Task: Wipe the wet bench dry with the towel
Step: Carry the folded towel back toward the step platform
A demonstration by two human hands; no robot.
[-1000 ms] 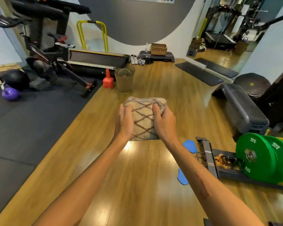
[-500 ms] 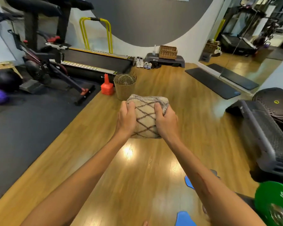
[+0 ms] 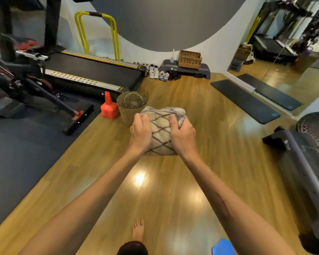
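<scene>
Folded towel (image 3: 162, 132) held out front above the wooden floor (image 3: 173, 190), long axis running away from the body. Left hand (image 3: 140, 134) and right hand (image 3: 182, 135) each clamped on a side edge. Dark bench (image 3: 309, 168) well apart, far right.

Both arms extended fwd, forearms bare, converging toward centre. Left hand (image 3: 140, 134) and right hand (image 3: 182, 134) level, side by side, apart, knuckles up, fingers (image 3: 172, 119) curled in a closed grip. One bare foot (image 3: 138, 230) visible below.
</scene>
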